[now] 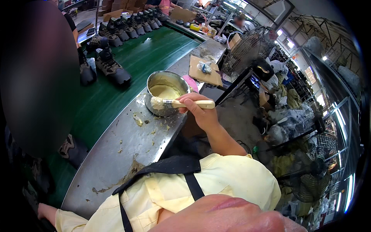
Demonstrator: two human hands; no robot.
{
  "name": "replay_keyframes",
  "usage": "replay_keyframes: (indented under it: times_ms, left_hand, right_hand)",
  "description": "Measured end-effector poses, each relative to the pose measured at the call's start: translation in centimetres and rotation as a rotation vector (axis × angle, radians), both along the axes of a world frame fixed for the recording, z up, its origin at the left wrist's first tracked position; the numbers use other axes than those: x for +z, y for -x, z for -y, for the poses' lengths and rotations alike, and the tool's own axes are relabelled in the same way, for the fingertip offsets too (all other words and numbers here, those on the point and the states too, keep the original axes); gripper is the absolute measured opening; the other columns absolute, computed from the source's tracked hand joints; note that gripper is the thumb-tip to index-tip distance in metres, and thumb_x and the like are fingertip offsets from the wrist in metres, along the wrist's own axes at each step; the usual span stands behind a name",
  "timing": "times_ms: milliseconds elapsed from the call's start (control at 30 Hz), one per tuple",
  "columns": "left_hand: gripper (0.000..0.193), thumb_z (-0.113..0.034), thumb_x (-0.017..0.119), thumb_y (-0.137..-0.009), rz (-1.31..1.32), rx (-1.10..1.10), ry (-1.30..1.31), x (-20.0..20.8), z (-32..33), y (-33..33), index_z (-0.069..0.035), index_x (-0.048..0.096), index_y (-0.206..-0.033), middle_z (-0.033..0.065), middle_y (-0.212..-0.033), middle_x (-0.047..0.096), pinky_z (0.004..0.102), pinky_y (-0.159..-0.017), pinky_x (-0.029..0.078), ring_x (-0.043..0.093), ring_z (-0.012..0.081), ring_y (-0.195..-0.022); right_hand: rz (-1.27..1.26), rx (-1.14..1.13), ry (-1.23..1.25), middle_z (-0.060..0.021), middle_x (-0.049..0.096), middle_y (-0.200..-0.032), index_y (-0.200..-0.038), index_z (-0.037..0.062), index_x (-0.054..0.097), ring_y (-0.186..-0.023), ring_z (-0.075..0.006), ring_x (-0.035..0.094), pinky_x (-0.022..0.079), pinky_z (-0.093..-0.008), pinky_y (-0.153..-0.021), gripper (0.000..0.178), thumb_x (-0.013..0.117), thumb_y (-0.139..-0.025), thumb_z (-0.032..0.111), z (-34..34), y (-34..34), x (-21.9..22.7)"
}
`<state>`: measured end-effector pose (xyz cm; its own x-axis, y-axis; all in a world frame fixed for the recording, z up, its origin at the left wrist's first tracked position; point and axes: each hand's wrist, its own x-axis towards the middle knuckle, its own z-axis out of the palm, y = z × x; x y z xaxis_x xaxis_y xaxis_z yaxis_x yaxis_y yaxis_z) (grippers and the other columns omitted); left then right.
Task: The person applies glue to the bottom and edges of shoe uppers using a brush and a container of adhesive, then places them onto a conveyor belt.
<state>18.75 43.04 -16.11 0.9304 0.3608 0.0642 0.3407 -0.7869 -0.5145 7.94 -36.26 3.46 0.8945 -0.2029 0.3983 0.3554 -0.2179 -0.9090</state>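
My right hand [199, 112] is closed around a brush [201, 104] with a pale wooden handle. Its cream-smeared bristles point left and stand in front of the near side of a metal pot [156, 80]. Thick cream-coloured paste lies inside the pot, which stands on a metal ledge [116, 149]. Dried paste and crumbs dot that ledge. At the lower left my left forearm [47, 212] shows, but the hand beyond it cannot be seen. Closest to that arm are dark shoes [72, 150] on the green belt [104, 112].
Several shoes [112, 69] sit on the belt's far part. Beyond the pot lies a piece of cardboard [197, 73] with a crumpled wad on it. A large fan [247, 52] stands at the right. A dark blur covers much of the left side.
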Motion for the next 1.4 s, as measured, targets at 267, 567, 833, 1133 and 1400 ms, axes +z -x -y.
replay_keyframes:
  times_ms: [267,567,833,1133,1400]
  left_hand:
    - [0.045,-0.018,0.058,-0.07,-0.099,-0.118,-0.051,-1.7,1.7,-4.7,0.007,0.046,-0.106,0.021,-0.102,0.056,0.0388,-0.084,0.042,0.053,0.0342,-0.093]
    - [0.032,-0.012,0.051,-0.075,-0.383,-0.355,-0.346,-7.3,5.2,-9.1,0.008,0.048,-0.1,0.0244,-0.099,0.058,0.0409,-0.081,0.043,0.054,0.0391,-0.089]
    - [0.026,-0.006,0.047,-0.077,-0.292,-0.487,-0.097,-8.0,14.8,-16.8,0.01,0.05,-0.097,0.03,-0.099,0.056,0.0435,-0.08,0.043,0.053,0.0434,-0.091]
    - [0.075,-0.012,0.052,-0.082,-0.166,-0.397,-0.318,5.7,17.9,-9.4,-0.022,0.011,-0.143,0.0058,-0.143,0.026,0.04,-0.089,0.042,0.035,0.0303,-0.124]
    - [0.061,-0.02,0.045,-0.091,-0.14,-0.65,-0.408,-2.2,8.7,-18.4,-0.026,0.013,-0.143,0.0004,-0.148,0.012,0.0432,-0.106,0.024,0.021,0.0217,-0.134]
  right_hand:
    - [-0.054,-0.024,-0.014,-0.0106,0.061,-0.091,-0.092,-0.0019,0.062,-0.07,-0.0129,0.058,0.049,-0.0239,-0.062,0.015,0.053,-0.089,0.009,2.2,0.8,-1.0]
    - [-0.054,-0.043,-0.124,-0.0095,0.063,-0.084,-0.089,-0.0015,0.063,-0.067,-0.0109,0.058,0.049,-0.022,-0.06,0.014,0.056,-0.088,0.01,5.8,3.7,-2.1]
    - [-0.066,-0.062,-0.202,-0.0053,0.063,-0.076,-0.086,0.0008,0.064,-0.063,-0.0092,0.058,0.048,-0.0211,-0.056,0.013,0.061,-0.085,0.013,6.7,3.2,-3.2]
    - [-0.08,-0.061,-0.227,-0.0063,0.064,-0.079,-0.088,-0.0002,0.065,-0.064,-0.0086,0.058,0.05,-0.0204,-0.058,0.015,0.058,-0.087,0.013,7.2,2.6,-3.5]
    - [-0.158,-0.165,-0.144,-0.0067,0.064,-0.078,-0.086,0.0007,0.065,-0.062,-0.0099,0.06,0.05,-0.0216,-0.055,0.016,0.06,-0.086,0.016,6.2,2.2,-2.5]
